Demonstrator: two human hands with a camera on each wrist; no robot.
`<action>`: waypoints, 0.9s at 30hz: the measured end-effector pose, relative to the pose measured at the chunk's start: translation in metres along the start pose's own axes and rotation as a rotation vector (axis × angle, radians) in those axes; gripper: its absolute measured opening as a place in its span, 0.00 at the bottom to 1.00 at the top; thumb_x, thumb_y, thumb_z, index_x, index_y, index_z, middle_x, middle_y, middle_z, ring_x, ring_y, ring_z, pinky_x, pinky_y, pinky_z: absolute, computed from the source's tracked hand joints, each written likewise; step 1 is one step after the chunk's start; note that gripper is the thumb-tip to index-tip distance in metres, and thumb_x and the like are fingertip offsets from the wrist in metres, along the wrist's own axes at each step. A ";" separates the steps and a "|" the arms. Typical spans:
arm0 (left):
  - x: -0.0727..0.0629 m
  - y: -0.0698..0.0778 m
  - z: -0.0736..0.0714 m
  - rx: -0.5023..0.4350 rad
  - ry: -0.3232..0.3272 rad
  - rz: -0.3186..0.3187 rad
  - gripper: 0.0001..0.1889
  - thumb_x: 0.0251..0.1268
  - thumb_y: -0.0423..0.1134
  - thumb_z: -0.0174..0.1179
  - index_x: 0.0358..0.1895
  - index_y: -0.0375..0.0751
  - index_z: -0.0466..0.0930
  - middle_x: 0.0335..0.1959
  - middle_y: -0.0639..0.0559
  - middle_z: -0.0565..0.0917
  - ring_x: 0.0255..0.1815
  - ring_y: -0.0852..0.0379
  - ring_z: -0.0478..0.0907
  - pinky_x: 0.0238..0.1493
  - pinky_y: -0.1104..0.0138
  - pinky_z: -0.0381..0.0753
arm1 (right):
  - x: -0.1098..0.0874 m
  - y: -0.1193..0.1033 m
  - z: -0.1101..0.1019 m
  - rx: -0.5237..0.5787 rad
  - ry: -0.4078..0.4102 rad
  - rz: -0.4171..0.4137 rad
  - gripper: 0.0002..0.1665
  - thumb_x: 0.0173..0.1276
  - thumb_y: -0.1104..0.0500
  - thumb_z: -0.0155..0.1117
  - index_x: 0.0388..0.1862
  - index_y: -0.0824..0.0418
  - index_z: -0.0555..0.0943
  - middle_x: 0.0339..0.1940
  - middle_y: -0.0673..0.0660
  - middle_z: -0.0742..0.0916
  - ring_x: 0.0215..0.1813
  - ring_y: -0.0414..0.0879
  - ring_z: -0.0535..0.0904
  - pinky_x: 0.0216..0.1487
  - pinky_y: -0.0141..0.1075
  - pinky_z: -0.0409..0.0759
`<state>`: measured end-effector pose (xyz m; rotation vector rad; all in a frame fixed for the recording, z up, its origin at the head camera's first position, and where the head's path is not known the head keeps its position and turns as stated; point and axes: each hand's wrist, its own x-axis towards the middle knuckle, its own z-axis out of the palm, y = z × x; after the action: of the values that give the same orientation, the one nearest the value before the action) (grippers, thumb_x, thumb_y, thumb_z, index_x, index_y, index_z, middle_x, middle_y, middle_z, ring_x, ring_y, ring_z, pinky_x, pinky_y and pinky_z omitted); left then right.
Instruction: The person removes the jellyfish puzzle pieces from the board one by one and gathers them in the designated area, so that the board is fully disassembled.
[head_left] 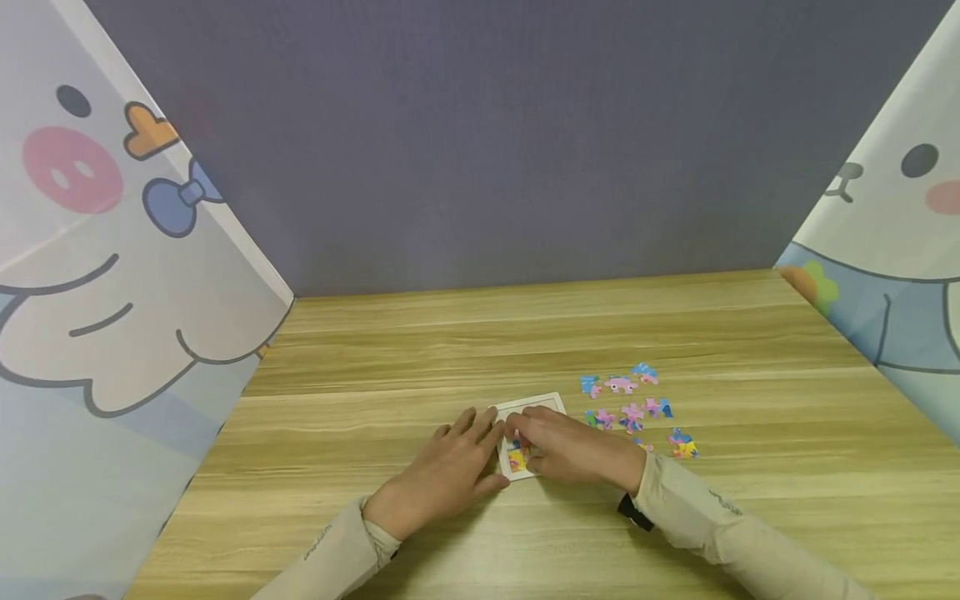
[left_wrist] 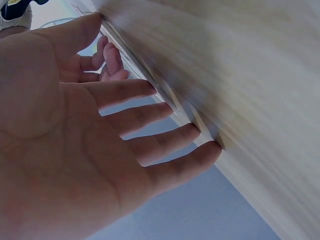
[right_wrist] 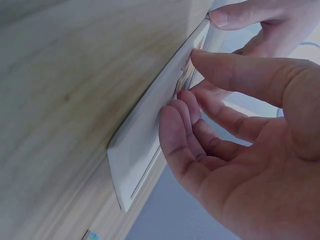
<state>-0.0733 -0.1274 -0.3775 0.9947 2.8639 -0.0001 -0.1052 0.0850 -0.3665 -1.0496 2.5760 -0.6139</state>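
A small white jigsaw tray (head_left: 557, 402) lies on the table between both hands. Inside its lower left part, fitted jigsaw pieces (head_left: 517, 460) show yellow and orange print. My left hand (head_left: 453, 467) rests along the tray's left side, fingers extended and spread, tips at the edge and on the tabletop. Over the tray, my right hand (head_left: 566, 446) bends its fingers, with thumb and index finger at either side of a jigsaw piece (right_wrist: 186, 80) with a dark and yellow print. The fingers partly hide that piece. White tray floor (right_wrist: 137, 150) shows beside the right fingertips.
Several loose jigsaw pieces (head_left: 632, 417), pink, blue and yellow, lie in rough rows right of the tray, some close to the right forearm. A grey panel (head_left: 525, 150) stands behind the wooden table (head_left: 360, 350). Cartoon-printed walls (head_left: 97, 275) flank both sides.
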 end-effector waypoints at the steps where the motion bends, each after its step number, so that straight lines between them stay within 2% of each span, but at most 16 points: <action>1: 0.000 0.000 0.000 -0.002 0.002 0.002 0.39 0.71 0.62 0.52 0.75 0.39 0.63 0.77 0.41 0.59 0.74 0.35 0.62 0.61 0.44 0.75 | 0.000 0.000 0.000 -0.002 0.000 0.002 0.18 0.61 0.67 0.69 0.49 0.58 0.78 0.39 0.47 0.78 0.42 0.41 0.73 0.42 0.36 0.76; 11: 0.001 -0.001 0.001 -0.002 0.017 0.009 0.38 0.70 0.62 0.54 0.74 0.39 0.64 0.77 0.41 0.61 0.73 0.35 0.63 0.59 0.44 0.76 | 0.000 0.001 -0.001 -0.033 0.043 -0.038 0.15 0.62 0.68 0.67 0.47 0.56 0.79 0.40 0.49 0.79 0.44 0.43 0.75 0.43 0.38 0.77; 14: 0.001 -0.001 0.001 -0.005 0.015 0.003 0.39 0.70 0.62 0.54 0.75 0.40 0.64 0.77 0.41 0.60 0.73 0.35 0.63 0.60 0.44 0.76 | 0.001 0.003 -0.002 0.016 0.048 -0.080 0.15 0.65 0.70 0.65 0.48 0.57 0.79 0.35 0.49 0.82 0.36 0.40 0.76 0.38 0.34 0.78; 18: 0.001 -0.001 0.001 0.000 0.016 0.004 0.39 0.70 0.62 0.54 0.75 0.40 0.64 0.77 0.41 0.61 0.73 0.35 0.63 0.60 0.45 0.76 | 0.004 0.005 -0.002 0.085 0.045 -0.153 0.15 0.66 0.74 0.61 0.48 0.60 0.79 0.24 0.46 0.80 0.24 0.33 0.70 0.27 0.28 0.74; 21: 0.001 -0.001 0.001 0.000 0.019 0.007 0.39 0.70 0.62 0.55 0.75 0.39 0.64 0.77 0.41 0.61 0.73 0.35 0.63 0.60 0.45 0.76 | 0.004 0.007 -0.001 0.095 0.052 -0.179 0.15 0.66 0.75 0.60 0.45 0.59 0.79 0.22 0.45 0.79 0.22 0.31 0.66 0.25 0.26 0.71; 27: 0.001 -0.002 0.001 -0.010 0.033 0.014 0.39 0.70 0.61 0.55 0.75 0.39 0.64 0.76 0.40 0.62 0.72 0.34 0.64 0.59 0.44 0.77 | 0.003 0.008 -0.005 0.108 0.064 -0.193 0.14 0.65 0.74 0.60 0.43 0.57 0.79 0.23 0.47 0.81 0.22 0.31 0.67 0.25 0.26 0.71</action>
<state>-0.0747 -0.1285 -0.3789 1.0227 2.8831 0.0323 -0.1139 0.0892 -0.3658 -1.2700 2.4811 -0.8370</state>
